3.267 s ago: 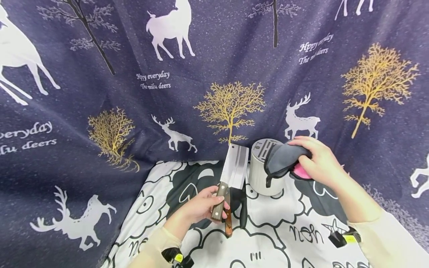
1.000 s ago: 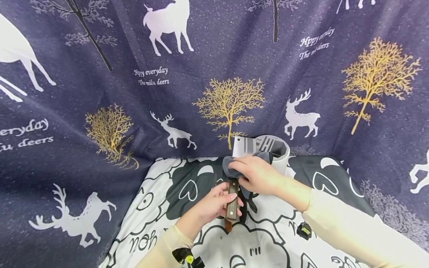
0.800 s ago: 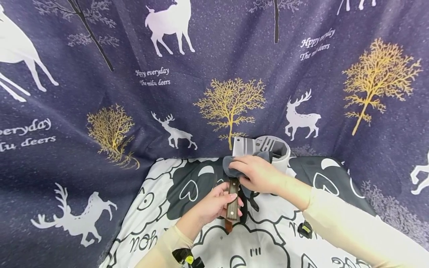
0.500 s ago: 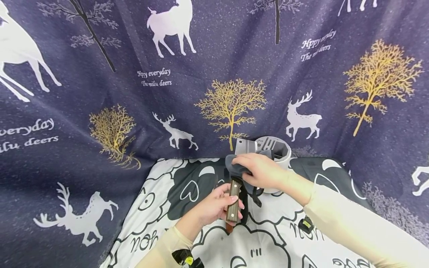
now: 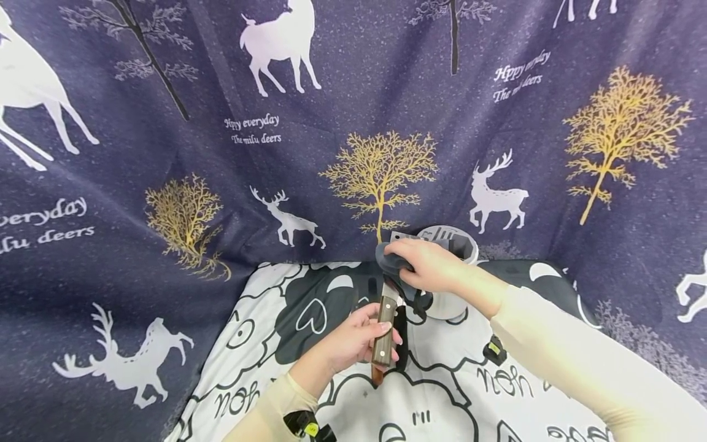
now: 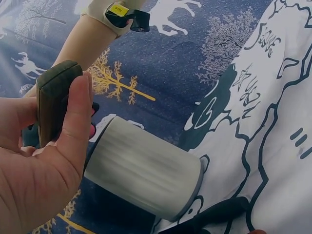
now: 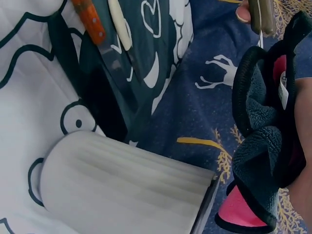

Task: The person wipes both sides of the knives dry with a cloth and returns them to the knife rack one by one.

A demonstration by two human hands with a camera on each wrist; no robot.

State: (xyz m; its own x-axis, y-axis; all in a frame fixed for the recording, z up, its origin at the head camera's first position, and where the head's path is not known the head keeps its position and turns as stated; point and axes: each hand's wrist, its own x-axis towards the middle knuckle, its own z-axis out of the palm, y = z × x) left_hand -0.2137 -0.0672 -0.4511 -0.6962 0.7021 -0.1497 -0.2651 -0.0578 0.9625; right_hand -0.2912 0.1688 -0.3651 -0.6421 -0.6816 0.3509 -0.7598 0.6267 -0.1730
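Note:
In the head view my left hand grips the wooden handle of a cleaver, which points away from me. My right hand holds a folded dark grey cloth around the cleaver's blade. A bare strip of blade shows near the handle, and a far corner peeks out above the cloth; the rest is covered. The right wrist view shows the cloth's black edging and pink lining. Seen from the left wrist, my thumb and fingers close around the handle.
A white cylindrical knife holder with a slotted top stands behind my right hand. Below the cleaver lie knives with an orange-brown handle, a cream handle and a dark one. A dark printed curtain hangs behind.
Since the oldest frame, my right hand has brought the cloth left from beside the holder onto the blade. Lately the cloth has slid away from the handle, baring blade near it.

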